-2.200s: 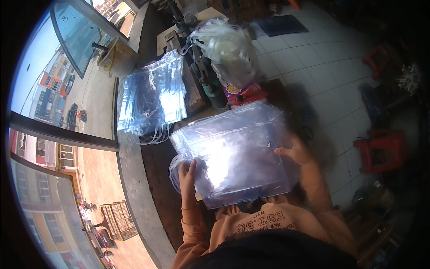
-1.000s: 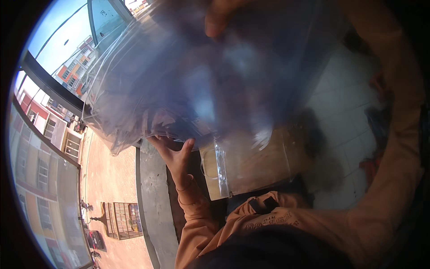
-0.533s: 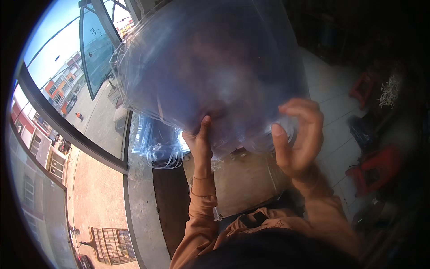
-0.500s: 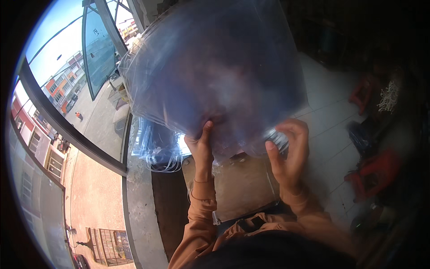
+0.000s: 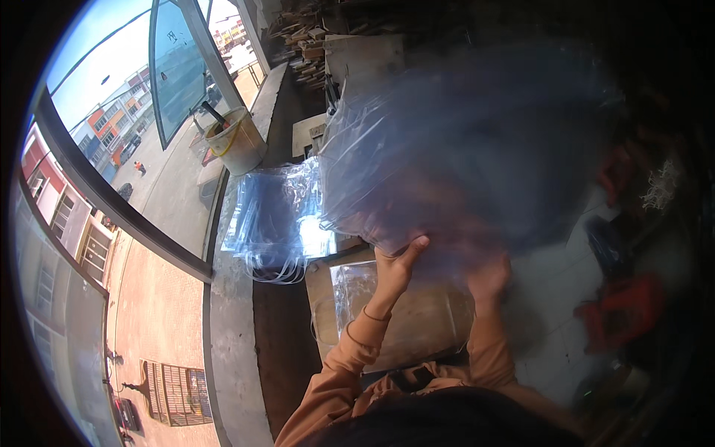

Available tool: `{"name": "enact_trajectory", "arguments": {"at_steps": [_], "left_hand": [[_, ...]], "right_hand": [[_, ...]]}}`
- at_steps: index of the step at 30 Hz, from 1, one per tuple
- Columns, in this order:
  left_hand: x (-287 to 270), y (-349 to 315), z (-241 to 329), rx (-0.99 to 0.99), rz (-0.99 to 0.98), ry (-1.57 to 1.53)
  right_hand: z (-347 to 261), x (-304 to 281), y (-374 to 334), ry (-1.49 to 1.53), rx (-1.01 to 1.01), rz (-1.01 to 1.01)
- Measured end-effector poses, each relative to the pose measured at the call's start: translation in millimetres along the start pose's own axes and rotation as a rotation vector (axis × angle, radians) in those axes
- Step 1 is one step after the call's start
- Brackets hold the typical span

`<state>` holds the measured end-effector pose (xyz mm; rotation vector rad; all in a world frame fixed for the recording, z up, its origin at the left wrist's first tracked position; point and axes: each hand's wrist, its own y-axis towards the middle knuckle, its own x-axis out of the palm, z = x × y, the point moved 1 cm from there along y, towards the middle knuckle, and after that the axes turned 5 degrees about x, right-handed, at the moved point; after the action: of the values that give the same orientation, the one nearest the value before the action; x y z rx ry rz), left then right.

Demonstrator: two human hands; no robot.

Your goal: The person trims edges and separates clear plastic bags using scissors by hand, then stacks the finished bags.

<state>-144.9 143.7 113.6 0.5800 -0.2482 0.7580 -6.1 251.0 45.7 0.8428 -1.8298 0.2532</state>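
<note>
While the left hand [image 5: 396, 268] has its fingers clamped on the near edge, that floppy, bluish-clear plastic bundle [image 5: 484, 149] spreads out beyond them, roughly left-right lengthwise, and I can't tell if the blurry right hand [image 5: 490, 279] beside them is gripping too.

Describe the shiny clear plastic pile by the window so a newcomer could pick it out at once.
Find the large window on the left, then the grey ledge inside it. Follow that to just short of the whitish bucket, where the plastic pile sits. Unlike the plastic bundle raised in the left hand, it lies flat, with several pale loops at its near end.
</note>
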Motion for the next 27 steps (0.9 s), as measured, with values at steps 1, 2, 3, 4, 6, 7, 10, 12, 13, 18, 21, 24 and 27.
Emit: {"name": "enact_trajectory", "arguments": {"at_steps": [1, 2, 3, 4, 6, 7, 10, 12, 13, 18, 21, 24, 27], "left_hand": [[3, -2, -2, -0.015, -0.046, 0.025], [6, -5, -6, -0.032, -0.093, 0.047], [8, -7, -10, -0.049, -0.138, 0.066], [12, -8, -10, -0.037, -0.178, 0.055], [25, -12, -5, -0.018, -0.259, 0.036], [35, -13, -1, -0.02, -0.258, 0.003], [57, -12, -20, -0.117, -0.53, 0.068], [67, -12, -9, -0.044, -0.801, 0.354], [69, -18, -1, 0.041, -0.854, 0.459], [73, -26, 82, 0.236, -1.058, -0.27], [78, -39, 106, 0.4, -1.159, -0.811], [94, -60, 113, 0.507, -0.986, -0.936], [113, -70, 109, 0.355, -0.914, -1.04]], "right_hand": [[-6, -12, -2, 0.012, -0.017, -0.043], [-14, -20, -4, 0.023, -0.037, -0.085], [-21, -22, -5, 0.017, -0.029, -0.127], [-23, -23, -8, 0.007, -0.044, -0.151], [-30, -21, -16, -0.013, -0.073, -0.196], [-36, -22, -23, -0.019, -0.121, -0.128], [-71, -37, -46, -0.055, -0.286, 0.137], [-121, -57, -67, -0.156, -0.4, 0.345], [-146, -60, -80, -0.237, -0.439, 0.425], [-228, -59, -159, -0.437, -0.424, 0.998], [-249, -123, -207, -0.509, -0.48, 1.156], [-274, -230, -274, -0.448, -0.338, 1.175], [-247, -256, -280, -0.432, -0.289, 1.352]]}}
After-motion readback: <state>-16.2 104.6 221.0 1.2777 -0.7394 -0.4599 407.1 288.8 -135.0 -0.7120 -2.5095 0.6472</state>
